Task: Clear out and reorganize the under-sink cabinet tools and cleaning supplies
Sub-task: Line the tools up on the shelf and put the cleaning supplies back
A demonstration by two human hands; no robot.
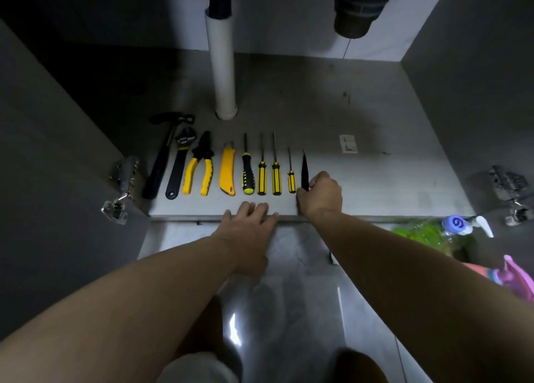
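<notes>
One black tool [304, 168], gripped, ends the front-edge row [227, 170].

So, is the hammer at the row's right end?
No, the hammer lies leftmost; the right hand grips the black tool at the right end.

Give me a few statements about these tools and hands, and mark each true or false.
1. The right hand holds a black tool at the right end of the row. True.
2. The left hand grips the hammer. False: it rests flat on the front edge of the cabinet floor; the hammer lies apart at the left end.
3. The pliers have red handles. False: they are yellow.
4. A white pipe stands behind the tools. True.
5. The utility knife lies between the pliers and the screwdrivers. True.
</notes>
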